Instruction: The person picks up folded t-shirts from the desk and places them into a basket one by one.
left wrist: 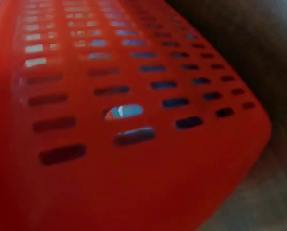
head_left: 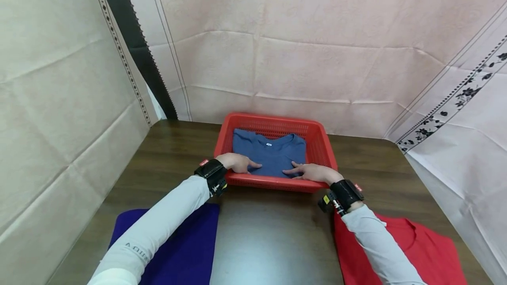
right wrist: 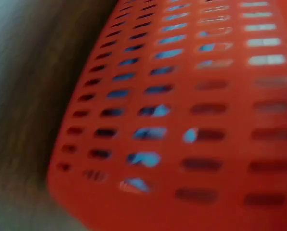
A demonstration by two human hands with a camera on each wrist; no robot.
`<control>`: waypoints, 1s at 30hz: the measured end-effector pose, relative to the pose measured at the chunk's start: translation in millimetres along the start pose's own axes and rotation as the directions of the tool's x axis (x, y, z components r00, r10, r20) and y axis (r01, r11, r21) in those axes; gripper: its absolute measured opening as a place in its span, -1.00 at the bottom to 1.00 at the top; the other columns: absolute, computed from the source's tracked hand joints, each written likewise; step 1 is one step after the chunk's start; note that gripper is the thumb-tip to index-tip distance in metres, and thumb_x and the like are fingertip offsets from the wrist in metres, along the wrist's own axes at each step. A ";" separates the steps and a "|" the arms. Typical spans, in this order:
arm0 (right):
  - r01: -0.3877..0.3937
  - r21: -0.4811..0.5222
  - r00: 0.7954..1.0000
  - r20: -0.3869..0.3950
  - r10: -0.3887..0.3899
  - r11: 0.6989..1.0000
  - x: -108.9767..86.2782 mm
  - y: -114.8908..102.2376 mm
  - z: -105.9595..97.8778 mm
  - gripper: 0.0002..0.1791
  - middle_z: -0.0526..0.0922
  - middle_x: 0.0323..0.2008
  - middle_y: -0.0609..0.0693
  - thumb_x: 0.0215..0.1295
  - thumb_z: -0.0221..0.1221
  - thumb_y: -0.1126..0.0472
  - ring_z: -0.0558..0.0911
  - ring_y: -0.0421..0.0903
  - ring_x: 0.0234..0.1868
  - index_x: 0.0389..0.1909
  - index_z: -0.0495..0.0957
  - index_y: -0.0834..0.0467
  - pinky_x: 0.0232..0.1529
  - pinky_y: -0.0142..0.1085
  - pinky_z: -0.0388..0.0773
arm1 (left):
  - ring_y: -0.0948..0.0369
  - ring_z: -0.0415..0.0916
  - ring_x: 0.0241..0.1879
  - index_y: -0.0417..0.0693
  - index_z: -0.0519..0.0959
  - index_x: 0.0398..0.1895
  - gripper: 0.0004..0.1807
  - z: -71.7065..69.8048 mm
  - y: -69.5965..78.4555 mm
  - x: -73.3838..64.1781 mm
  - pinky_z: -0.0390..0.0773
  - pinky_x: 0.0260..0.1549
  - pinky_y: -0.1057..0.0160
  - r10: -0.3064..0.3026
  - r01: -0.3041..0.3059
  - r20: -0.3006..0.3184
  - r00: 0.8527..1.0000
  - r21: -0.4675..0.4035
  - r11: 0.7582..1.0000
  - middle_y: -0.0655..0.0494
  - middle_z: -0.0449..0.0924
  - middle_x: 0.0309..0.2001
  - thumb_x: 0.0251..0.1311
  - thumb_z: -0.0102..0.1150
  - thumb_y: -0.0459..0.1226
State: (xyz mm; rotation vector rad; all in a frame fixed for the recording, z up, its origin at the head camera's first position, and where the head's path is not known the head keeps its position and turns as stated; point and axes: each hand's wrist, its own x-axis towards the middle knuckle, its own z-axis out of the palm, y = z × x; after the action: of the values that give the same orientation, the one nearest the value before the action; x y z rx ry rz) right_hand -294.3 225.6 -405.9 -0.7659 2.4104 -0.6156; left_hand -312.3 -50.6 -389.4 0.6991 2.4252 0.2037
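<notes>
A folded blue T-shirt (head_left: 271, 153) lies in a red plastic basket (head_left: 273, 182), its collar toward the back wall. My left hand (head_left: 238, 162) reaches over the front left of the rim, its extended fingers resting on the shirt's near left corner. On the other side, my right hand (head_left: 314, 172) touches the near right corner with fingers spread. Both wrist views are filled by the basket's slotted outer wall (left wrist: 148, 178), with bits of blue cloth showing through the slots; the fingers are hidden there.
A dark blue folded cloth (head_left: 190, 250) lies on the wooden table (head_left: 273, 241) at the near left, partly under my left forearm. At the near right, a red T-shirt (head_left: 431, 250) lies under my right forearm. Pale sheets (head_left: 301, 69) hang behind the table and at its sides.
</notes>
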 end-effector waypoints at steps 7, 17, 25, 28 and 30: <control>-0.065 -0.071 0.994 -0.090 0.059 0.995 -0.1 -10.1 -2.7 -0.53 0.23 0.34 0.26 0.31 0.03 0.15 0.24 0.22 0.27 0.25 0.38 0.06 0.14 0.10 0.33 | 0.11 0.31 0.15 0.24 0.37 0.27 -0.53 -3.2 -8.1 -5.2 0.34 0.15 0.02 0.060 -0.061 -0.138 0.989 -0.004 0.998 -0.04 0.36 0.27 0.28 -0.01 -0.14; 0.181 -0.045 0.696 -0.700 -0.160 0.983 -24.6 -111.2 44.7 -0.80 0.60 -0.60 -0.08 0.32 0.04 -0.03 0.44 -0.26 -0.67 -0.37 0.54 -0.04 -0.70 -0.32 0.37 | 0.47 0.39 -0.67 0.15 0.60 -0.36 -0.85 10.0 4.8 -105.0 0.30 -0.79 0.27 0.051 -0.211 -0.843 0.536 -0.075 0.975 0.28 0.65 -0.51 0.24 0.07 -0.08; 0.180 0.721 0.984 -0.122 -0.132 0.669 -17.1 -143.9 131.4 -0.50 0.59 0.01 0.29 0.38 -0.04 0.01 0.61 0.09 -0.12 0.16 0.41 0.28 -0.13 -0.01 0.60 | 0.28 0.25 -0.77 0.17 0.61 -0.38 -0.83 95.6 -51.7 -195.7 0.20 -0.89 0.22 -0.204 0.176 -0.840 0.503 -0.132 0.976 0.25 0.54 -0.66 0.23 0.05 -0.06; 0.024 0.878 0.991 0.043 -0.128 0.477 -13.0 -145.2 149.5 -0.38 0.45 0.14 0.35 0.38 -0.03 0.03 0.49 0.16 0.07 0.27 0.22 0.39 0.02 0.01 0.52 | 0.13 0.39 -0.69 0.14 0.62 -0.30 -0.77 130.9 -89.9 -232.8 0.30 -0.84 0.10 -0.345 0.275 -0.764 0.545 -0.225 0.935 0.09 0.61 -0.56 0.23 0.03 0.00; -0.038 0.916 0.985 0.100 -0.137 0.399 -9.9 -144.6 158.0 -0.37 0.42 0.17 0.35 0.38 -0.04 0.04 0.46 0.14 0.11 0.29 0.18 0.40 0.05 -0.04 0.51 | 0.00 0.50 -0.56 0.08 0.61 -0.24 -0.66 152.7 -113.8 -257.9 0.38 -0.75 0.00 -0.444 0.327 -0.677 0.587 -0.303 0.895 -0.02 0.66 -0.42 0.24 -0.03 0.06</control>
State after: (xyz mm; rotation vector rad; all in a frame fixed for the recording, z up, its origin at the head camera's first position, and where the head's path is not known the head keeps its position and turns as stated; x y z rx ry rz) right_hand -136.3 85.1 -441.0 -0.3359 1.4613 -1.6475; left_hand -96.2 -286.0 -415.8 -0.0558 3.2158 0.5717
